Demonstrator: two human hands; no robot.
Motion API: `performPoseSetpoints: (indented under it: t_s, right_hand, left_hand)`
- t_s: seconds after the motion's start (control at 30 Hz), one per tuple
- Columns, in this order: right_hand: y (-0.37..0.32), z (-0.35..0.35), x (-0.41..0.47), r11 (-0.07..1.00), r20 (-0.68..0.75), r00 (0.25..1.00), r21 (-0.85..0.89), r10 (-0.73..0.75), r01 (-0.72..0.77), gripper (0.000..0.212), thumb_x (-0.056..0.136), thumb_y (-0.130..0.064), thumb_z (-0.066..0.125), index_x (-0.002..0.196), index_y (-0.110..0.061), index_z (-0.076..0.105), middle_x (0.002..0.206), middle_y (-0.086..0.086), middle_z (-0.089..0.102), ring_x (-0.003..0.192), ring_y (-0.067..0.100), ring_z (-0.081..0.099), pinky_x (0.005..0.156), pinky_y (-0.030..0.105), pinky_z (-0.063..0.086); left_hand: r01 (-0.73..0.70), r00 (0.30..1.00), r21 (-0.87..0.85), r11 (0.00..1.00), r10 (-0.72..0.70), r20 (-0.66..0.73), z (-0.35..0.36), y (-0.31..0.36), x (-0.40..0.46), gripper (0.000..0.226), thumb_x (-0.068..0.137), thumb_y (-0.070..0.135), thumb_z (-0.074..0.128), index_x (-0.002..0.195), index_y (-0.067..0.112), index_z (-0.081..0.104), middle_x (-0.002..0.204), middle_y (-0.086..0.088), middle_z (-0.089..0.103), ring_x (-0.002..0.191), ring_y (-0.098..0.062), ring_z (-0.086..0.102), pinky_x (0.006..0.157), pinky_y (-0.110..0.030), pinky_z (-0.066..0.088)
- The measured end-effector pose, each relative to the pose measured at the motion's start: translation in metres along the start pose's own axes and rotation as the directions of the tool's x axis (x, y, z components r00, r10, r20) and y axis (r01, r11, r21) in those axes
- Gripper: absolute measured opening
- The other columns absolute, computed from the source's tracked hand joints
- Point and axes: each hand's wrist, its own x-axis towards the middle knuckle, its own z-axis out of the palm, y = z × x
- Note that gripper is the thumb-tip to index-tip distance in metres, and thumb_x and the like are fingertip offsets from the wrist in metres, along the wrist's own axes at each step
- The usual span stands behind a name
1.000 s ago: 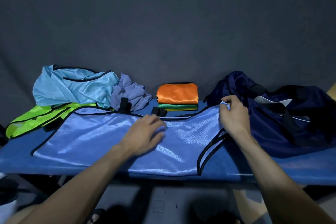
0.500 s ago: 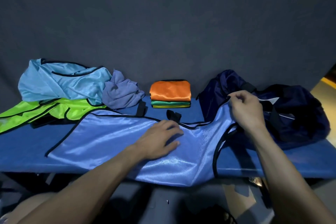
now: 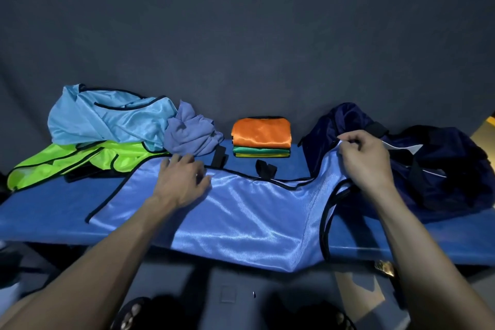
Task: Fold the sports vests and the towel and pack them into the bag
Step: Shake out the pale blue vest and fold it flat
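The left hand [image 3: 184,182] lies spread flat on the blue vest [image 3: 241,211] across the bench [image 3: 48,211], likely anchoring it, while the right hand [image 3: 364,161] pinches its shoulder strap for folding.

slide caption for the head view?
Left hand flat on blue vest, right hand pinching its shoulder beside the bag.

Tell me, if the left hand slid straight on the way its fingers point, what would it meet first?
Probably the crumpled lavender towel. The left hand lies flat on the shiny periwinkle-blue vest, fingers pointing toward the table's back. A black strap lies just to the right; depth is hard to judge.
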Motion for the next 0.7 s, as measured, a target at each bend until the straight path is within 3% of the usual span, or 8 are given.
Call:
performPoseSetpoints:
  t_s: [0.13, 0.23, 0.3, 0.37, 0.5, 0.6, 0.7]
  right_hand:
    - [-0.001, -0.002, -0.005, 1.000, -0.009, 1.000, -0.010, -0.006, 0.006, 0.016, 0.090, -0.013, 0.056, 0.094, -0.019, 0.071, 0.066, -0.010, 0.058, 0.056, 0.003, 0.052, 0.059, 0.022, 0.041]
    - [-0.001, -0.005, -0.008, 1.000, -0.012, 1.000, -0.021, -0.004, 0.003, 0.017, 0.091, -0.013, 0.055, 0.095, -0.020, 0.070, 0.070, -0.010, 0.060, 0.064, 0.004, 0.054, 0.060, 0.021, 0.040]
    - [-0.001, -0.007, -0.009, 1.000, -0.015, 1.000, -0.020, -0.001, 0.001, 0.017, 0.091, -0.013, 0.055, 0.096, -0.020, 0.070, 0.071, -0.010, 0.060, 0.064, 0.005, 0.054, 0.059, 0.021, 0.040]
    - [0.000, -0.011, -0.009, 1.000, -0.032, 0.999, -0.026, 0.000, 0.000, 0.017, 0.091, -0.013, 0.055, 0.095, -0.020, 0.070, 0.070, -0.010, 0.059, 0.063, 0.005, 0.053, 0.058, 0.022, 0.039]
    - [0.004, -0.020, -0.010, 0.998, -0.059, 0.998, -0.064, 0.014, -0.018, 0.017, 0.092, -0.015, 0.055, 0.097, -0.020, 0.070, 0.077, -0.006, 0.063, 0.066, 0.007, 0.056, 0.059, 0.024, 0.040]
    - [0.010, -0.028, -0.011, 0.993, -0.069, 0.997, -0.113, 0.039, -0.046, 0.016, 0.093, -0.018, 0.054, 0.097, -0.021, 0.069, 0.085, -0.002, 0.067, 0.069, 0.007, 0.057, 0.063, 0.029, 0.041]
    - [0.017, -0.037, -0.010, 0.983, -0.086, 0.995, -0.171, 0.058, -0.072, 0.015, 0.091, -0.017, 0.053, 0.093, -0.020, 0.068, 0.083, -0.005, 0.065, 0.075, 0.013, 0.059, 0.073, 0.029, 0.038]
  left_hand:
    - [0.005, 0.999, -0.025, 1.000, -0.004, 0.045, 0.007, -0.014, 0.001, 0.050, 0.073, 0.069, 0.032, 0.085, 0.028, 0.058, 0.098, 0.003, 0.049, 0.104, -0.028, 0.046, 0.103, -0.050, 0.030]
    - [0.053, 0.998, -0.034, 0.998, -0.052, 0.045, 0.001, -0.007, 0.001, 0.048, 0.072, 0.068, 0.034, 0.084, 0.029, 0.060, 0.099, 0.005, 0.047, 0.107, -0.027, 0.044, 0.101, -0.049, 0.031]
    - [-0.065, 0.995, -0.075, 0.995, 0.059, -0.082, -0.005, 0.021, -0.004, 0.033, 0.082, 0.057, 0.044, 0.084, 0.029, 0.060, 0.097, 0.006, 0.048, 0.101, -0.024, 0.046, 0.094, -0.044, 0.035]
    - [-0.291, 0.954, -0.188, 0.938, 0.268, -0.136, -0.010, 0.066, -0.012, 0.019, 0.093, 0.044, 0.050, 0.091, 0.029, 0.061, 0.098, 0.009, 0.049, 0.096, -0.015, 0.044, 0.089, -0.039, 0.040]
    - [-0.581, 0.788, -0.292, 0.760, 0.615, 0.030, 0.006, 0.137, -0.022, 0.032, 0.098, 0.043, 0.046, 0.125, 0.029, 0.057, 0.120, 0.008, 0.051, 0.107, -0.011, 0.047, 0.091, -0.035, 0.046]
    - [-0.610, 0.752, -0.272, 0.744, 0.652, 0.097, 0.027, 0.151, -0.014, 0.054, 0.099, 0.047, 0.047, 0.149, 0.028, 0.039, 0.145, 0.003, 0.042, 0.128, -0.018, 0.040, 0.105, -0.038, 0.038]
    - [-0.599, 0.765, -0.269, 0.754, 0.639, 0.087, 0.035, 0.153, -0.008, 0.065, 0.097, 0.050, 0.049, 0.155, 0.026, 0.033, 0.155, -0.002, 0.032, 0.138, -0.021, 0.029, 0.113, -0.040, 0.030]
